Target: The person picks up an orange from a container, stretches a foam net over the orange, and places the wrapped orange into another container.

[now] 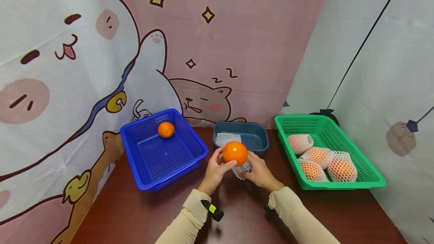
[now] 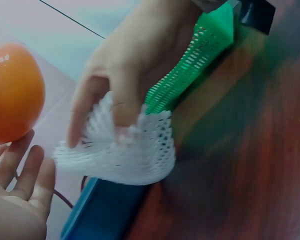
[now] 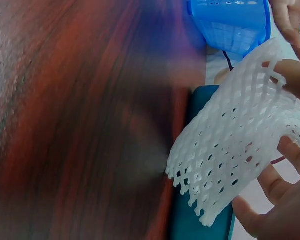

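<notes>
My left hand (image 1: pixel 214 170) holds an orange (image 1: pixel 235 153), its thumb on the near side. In the left wrist view the orange (image 2: pixel 14 95) is partly cut off, with the left hand's fingers (image 2: pixel 27 175) beneath it. My right hand (image 1: pixel 260 172) pinches a white foam net sleeve (image 1: pixel 245 168) just below and right of the orange. The sleeve (image 2: pixel 125 157) hangs from the right thumb and fingers in the left wrist view. Up close in the right wrist view, the sleeve (image 3: pixel 225 135) looks hollow, with no fruit visible inside.
A blue basket (image 1: pixel 135 157) at left holds one orange (image 1: pixel 166 129). Behind my hands, a dark teal tray (image 1: pixel 255 136) contains a white foam net (image 1: pixel 228 138). At right, a green basket (image 1: pixel 339 134) holds several net-wrapped fruits (image 1: pixel 342 166). A printed cloth (image 1: pixel 254 48) hangs behind the brown table (image 1: pixel 112 214).
</notes>
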The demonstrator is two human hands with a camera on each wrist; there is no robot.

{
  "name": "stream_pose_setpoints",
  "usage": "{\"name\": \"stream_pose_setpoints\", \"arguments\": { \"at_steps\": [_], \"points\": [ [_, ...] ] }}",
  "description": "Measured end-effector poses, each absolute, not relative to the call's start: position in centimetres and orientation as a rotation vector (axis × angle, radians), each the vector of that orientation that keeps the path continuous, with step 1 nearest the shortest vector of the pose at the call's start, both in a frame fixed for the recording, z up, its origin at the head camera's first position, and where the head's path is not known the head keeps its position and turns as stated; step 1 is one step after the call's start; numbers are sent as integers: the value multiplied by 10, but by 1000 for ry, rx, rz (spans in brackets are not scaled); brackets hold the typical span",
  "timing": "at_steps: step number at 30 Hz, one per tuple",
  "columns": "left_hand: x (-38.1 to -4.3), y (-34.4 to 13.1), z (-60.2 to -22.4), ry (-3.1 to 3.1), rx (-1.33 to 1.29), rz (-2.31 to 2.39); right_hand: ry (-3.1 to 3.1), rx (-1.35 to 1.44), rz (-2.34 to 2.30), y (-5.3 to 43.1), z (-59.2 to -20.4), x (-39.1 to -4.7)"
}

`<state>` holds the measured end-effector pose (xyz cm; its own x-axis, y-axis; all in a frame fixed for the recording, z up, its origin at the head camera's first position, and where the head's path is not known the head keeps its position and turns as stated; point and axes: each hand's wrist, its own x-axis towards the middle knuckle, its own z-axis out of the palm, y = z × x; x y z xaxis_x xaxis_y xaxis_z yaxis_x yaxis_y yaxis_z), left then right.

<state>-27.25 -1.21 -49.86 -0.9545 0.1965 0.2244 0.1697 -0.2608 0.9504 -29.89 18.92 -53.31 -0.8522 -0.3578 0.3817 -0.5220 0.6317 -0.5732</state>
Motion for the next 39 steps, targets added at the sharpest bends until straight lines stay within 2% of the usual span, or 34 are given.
{"name": "stream_pose_setpoints", "arguments": {
  "at_steps": [9, 16, 21, 31, 35, 39],
  "points": [
    [-258, -12, -490, 2101, 420, 2360, -2553, 741, 1147, 184, -529, -296],
    [-275, -11, -526, 1933, 354, 2368, -2573, 747, 1193, 182, -528, -294],
    [-278, -11, -535, 1685, 297, 2422, -2537, 757, 1245, 183, -530, -292],
    [-278, -15, -537, 1814, 287, 2365, -2429, 338, 1126, 183, -530, -292],
    [-279, -16, -538, 1998, 304, 2282, -2396, 308, 1126, 181, -528, -290],
    [-278, -16, -538, 2087, 320, 2249, -2323, 410, 1177, 178, -526, -285]
  ]
}}
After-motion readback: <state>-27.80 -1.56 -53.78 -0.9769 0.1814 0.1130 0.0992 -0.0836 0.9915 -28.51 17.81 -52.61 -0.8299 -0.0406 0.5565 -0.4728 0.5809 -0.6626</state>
